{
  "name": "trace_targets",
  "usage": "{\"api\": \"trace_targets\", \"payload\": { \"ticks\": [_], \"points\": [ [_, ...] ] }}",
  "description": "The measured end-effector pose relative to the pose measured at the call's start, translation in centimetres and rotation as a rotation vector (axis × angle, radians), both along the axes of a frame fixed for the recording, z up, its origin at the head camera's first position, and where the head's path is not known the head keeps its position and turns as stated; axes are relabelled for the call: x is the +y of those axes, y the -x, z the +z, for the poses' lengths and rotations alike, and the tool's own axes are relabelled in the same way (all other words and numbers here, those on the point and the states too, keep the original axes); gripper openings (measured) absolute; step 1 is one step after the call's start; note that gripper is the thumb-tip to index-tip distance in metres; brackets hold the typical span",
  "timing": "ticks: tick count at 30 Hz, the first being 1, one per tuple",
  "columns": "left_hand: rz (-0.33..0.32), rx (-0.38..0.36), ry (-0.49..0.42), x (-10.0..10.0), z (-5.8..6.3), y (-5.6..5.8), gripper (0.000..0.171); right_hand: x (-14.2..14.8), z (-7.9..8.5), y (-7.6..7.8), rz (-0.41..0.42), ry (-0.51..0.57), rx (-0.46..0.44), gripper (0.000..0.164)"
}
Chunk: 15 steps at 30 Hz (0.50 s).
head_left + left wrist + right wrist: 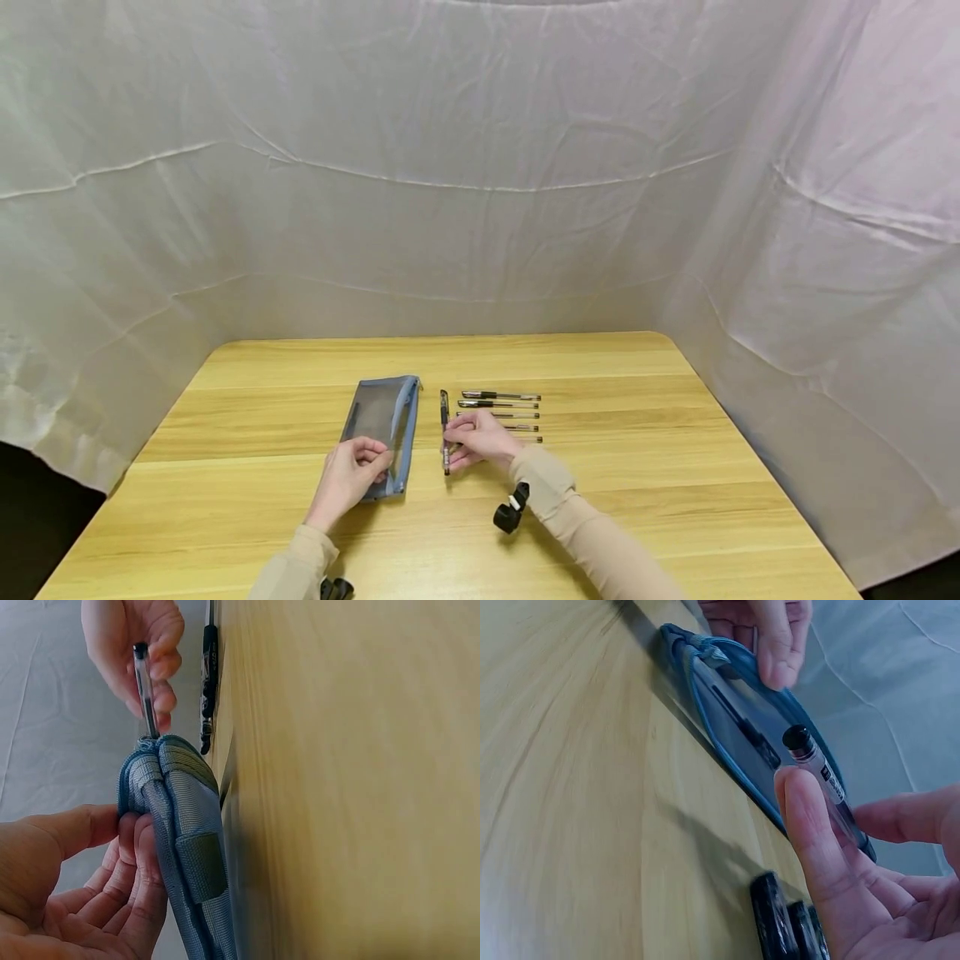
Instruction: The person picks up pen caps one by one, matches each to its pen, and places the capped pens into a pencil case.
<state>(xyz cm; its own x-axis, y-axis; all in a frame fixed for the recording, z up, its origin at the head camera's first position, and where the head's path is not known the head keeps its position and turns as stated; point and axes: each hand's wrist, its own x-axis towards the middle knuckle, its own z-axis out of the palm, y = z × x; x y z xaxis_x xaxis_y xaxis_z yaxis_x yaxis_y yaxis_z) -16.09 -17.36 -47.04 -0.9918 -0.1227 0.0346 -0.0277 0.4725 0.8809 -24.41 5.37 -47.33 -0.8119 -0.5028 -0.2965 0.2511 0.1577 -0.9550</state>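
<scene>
Right hand pinching pen, blue pouch beyond

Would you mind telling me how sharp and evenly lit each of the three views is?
Head view: evenly lit, wide-angle bowing, soft shadows under both arms. Left wrist view: the pouch is sharp, while the table smears with nearness. Right wrist view: the pen is fairly crisp, the near fingers soft.

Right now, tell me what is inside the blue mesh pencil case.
Through the mesh of the pencil case one dark pen shows inside. The left hand covers the near end, so anything there is hidden.
</scene>
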Motion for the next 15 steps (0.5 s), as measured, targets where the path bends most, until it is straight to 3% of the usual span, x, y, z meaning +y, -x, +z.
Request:
{"api": "trace_targets", "payload": {
  "ticks": [10, 15],
  "points": [
    [-0.002, 0.01, -0.008, 0.2, 0.1, 0.0, 0.008, -3.0, -0.2, 0.2, -0.037, -0.032, -0.001, 0.027],
    [-0.003, 0.005, -0.015, 0.3, 0.0, 0.0, 0.008, -4.7, -0.4, 0.2, -0.016, -0.031, 0.004, 0.025]
  ]
}}
